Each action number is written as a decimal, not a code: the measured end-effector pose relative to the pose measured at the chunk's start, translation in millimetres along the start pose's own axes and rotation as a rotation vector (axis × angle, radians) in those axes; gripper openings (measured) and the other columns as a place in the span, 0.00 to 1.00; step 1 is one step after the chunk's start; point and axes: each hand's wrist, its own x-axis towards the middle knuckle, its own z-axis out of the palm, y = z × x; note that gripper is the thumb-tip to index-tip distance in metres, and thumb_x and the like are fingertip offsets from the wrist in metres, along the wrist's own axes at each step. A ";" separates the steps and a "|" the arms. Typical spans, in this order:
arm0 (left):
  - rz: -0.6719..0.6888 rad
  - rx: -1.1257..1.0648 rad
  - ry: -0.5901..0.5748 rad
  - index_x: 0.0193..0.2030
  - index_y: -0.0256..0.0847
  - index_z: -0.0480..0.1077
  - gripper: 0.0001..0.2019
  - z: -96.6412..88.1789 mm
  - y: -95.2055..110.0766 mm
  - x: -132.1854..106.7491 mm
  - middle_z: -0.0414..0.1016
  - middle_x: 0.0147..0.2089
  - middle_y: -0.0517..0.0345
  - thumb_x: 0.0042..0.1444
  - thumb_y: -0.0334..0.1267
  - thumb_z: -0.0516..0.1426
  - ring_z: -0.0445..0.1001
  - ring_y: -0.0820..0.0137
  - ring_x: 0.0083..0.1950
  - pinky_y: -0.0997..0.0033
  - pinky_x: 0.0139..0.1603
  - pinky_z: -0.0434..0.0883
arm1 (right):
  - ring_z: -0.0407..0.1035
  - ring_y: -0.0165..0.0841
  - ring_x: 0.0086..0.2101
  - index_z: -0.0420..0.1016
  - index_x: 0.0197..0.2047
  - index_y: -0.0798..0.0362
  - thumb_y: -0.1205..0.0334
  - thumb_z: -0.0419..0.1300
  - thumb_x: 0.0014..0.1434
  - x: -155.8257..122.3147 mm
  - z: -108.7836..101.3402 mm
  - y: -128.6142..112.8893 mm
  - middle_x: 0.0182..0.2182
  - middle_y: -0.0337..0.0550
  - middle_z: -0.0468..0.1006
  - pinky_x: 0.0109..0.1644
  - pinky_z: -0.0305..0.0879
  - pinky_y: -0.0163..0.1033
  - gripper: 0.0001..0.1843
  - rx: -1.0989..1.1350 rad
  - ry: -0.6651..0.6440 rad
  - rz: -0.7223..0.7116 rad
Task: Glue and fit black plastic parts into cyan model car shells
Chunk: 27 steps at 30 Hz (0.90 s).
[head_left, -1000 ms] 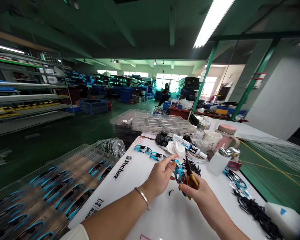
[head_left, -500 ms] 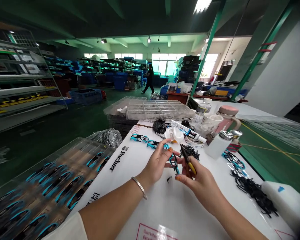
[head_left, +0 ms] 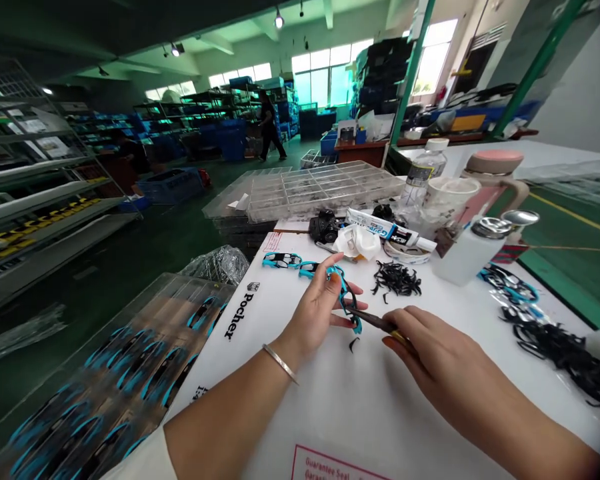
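Note:
My left hand (head_left: 316, 313) pinches a small blue and black plastic frame part (head_left: 349, 303) above the white table top (head_left: 340, 407). My right hand (head_left: 433, 350) is closed round yellow-handled pliers (head_left: 375, 321), whose dark tip touches the frame part. A tiny black offcut (head_left: 353, 344) lies on the table just under the part. Two more blue frame parts (head_left: 294, 264) lie further back, and a heap of small black pieces (head_left: 397, 280) sits to the right of them.
Clear trays holding several blue parts (head_left: 125, 373) stand at the left. Stacked clear compartment boxes (head_left: 320, 190), a glue tube (head_left: 385, 230), a bottle (head_left: 467, 250), cups and a pink-lidded jug (head_left: 495, 173) crowd the back. More black and blue parts (head_left: 555, 333) lie right. A person (head_left: 267, 127) walks far off.
The view has tipped down and nearer to the table. My right hand turned the pliers from upright to level, with the tip now against the part held by my left hand.

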 end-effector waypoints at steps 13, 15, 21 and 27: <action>0.073 0.337 -0.096 0.70 0.60 0.50 0.27 -2.4 4.0 -2.1 0.71 0.53 0.53 0.66 0.57 0.47 0.75 0.64 0.50 0.68 0.43 0.71 | 0.64 0.36 0.32 0.63 0.39 0.50 0.61 0.55 0.68 -0.3 -4.1 -5.1 0.34 0.40 0.68 0.30 0.53 0.39 0.05 -0.178 -0.078 0.075; 0.057 0.314 -0.123 0.70 0.59 0.50 0.28 -3.5 4.3 -1.3 0.70 0.53 0.52 0.66 0.57 0.47 0.75 0.64 0.49 0.68 0.41 0.71 | 0.64 0.36 0.32 0.63 0.39 0.50 0.61 0.55 0.68 0.5 -4.9 -5.4 0.33 0.40 0.68 0.31 0.53 0.39 0.05 -0.181 -0.107 0.080; 0.043 0.278 -0.206 0.71 0.57 0.46 0.42 -8.2 3.3 1.5 0.69 0.54 0.49 0.55 0.46 0.64 0.74 0.61 0.50 0.66 0.43 0.72 | 0.64 0.35 0.29 0.64 0.38 0.51 0.61 0.55 0.68 0.6 -3.8 -4.4 0.32 0.41 0.69 0.30 0.52 0.39 0.06 -0.166 -0.124 0.070; 0.062 0.300 -0.230 0.71 0.60 0.46 0.48 -9.4 2.4 1.7 0.69 0.54 0.50 0.50 0.31 0.66 0.74 0.63 0.48 0.64 0.44 0.73 | 0.64 0.36 0.31 0.64 0.38 0.50 0.60 0.56 0.67 0.6 -5.0 -3.6 0.32 0.40 0.69 0.29 0.51 0.39 0.06 -0.179 -0.104 0.063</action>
